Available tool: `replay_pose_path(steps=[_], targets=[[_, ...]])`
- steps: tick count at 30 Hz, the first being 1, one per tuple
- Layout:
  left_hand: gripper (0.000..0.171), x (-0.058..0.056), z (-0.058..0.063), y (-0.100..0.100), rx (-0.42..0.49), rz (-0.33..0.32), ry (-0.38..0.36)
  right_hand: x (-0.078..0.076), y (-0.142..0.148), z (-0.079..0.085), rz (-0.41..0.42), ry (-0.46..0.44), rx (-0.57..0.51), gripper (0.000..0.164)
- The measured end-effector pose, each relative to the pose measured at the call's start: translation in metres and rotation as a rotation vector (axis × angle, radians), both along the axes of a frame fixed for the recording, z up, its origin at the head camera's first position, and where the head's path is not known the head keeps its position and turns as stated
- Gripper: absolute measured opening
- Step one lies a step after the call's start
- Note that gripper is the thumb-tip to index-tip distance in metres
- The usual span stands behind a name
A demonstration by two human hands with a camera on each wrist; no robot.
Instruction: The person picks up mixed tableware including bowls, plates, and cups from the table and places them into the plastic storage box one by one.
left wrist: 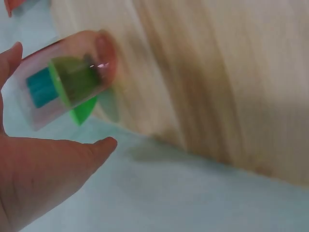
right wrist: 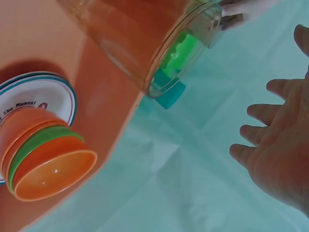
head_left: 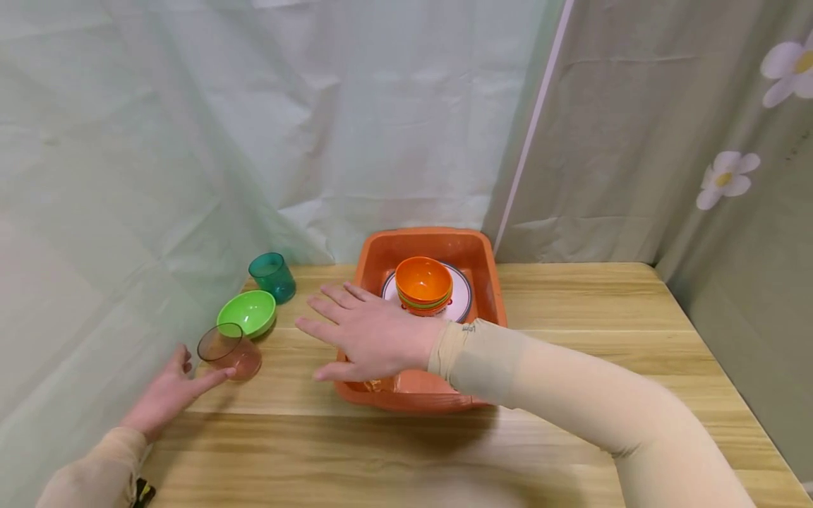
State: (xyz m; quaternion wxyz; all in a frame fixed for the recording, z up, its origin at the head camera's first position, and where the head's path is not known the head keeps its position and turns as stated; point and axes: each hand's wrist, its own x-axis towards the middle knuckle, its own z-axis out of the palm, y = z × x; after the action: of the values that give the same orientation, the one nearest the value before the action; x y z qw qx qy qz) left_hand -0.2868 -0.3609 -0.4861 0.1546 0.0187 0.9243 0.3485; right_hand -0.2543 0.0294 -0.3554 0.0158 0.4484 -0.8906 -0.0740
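My left hand (head_left: 174,388) is beside a see-through pinkish cup (head_left: 244,361) on the table, thumb and fingers parted. In the left wrist view the cup (left wrist: 104,53) stands apart from the thumb (left wrist: 104,147). A green bowl (head_left: 248,312) and a teal cup (head_left: 274,277) are just behind it. My right hand (head_left: 375,339), fingers spread and holding nothing, hovers over the left side of an orange basin (head_left: 416,403). Stacked orange and green bowls (head_left: 424,281) sit on white plates (head_left: 464,288) inside. A clear amber cup (right wrist: 135,38) lies near the basin's front-left corner, mostly hidden in the head view.
The wooden table (head_left: 584,296) meets pale curtains (head_left: 406,127) at the back and on both sides. A small dark object (head_left: 145,492) shows by my left sleeve. My right forearm (head_left: 571,388) crosses the basin's front right corner.
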Motion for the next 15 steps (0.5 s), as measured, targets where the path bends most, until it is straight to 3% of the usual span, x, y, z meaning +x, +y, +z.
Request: replay_pose_path(steps=[3,8,15], targets=[[0.119,-0.004,-0.009,0.001,0.039,0.016,-0.028,0.000,-0.009,-0.002,-0.004,-0.002,0.036,0.080],[0.112,-0.008,-0.025,0.004,0.124,0.040,-0.014,0.002,-0.019,-0.005,-0.014,-0.002,0.074,0.080],[0.096,-0.010,-0.043,0.013,0.130,0.066,0.074,0.001,-0.025,-0.011,-0.023,0.002,0.087,0.079]])
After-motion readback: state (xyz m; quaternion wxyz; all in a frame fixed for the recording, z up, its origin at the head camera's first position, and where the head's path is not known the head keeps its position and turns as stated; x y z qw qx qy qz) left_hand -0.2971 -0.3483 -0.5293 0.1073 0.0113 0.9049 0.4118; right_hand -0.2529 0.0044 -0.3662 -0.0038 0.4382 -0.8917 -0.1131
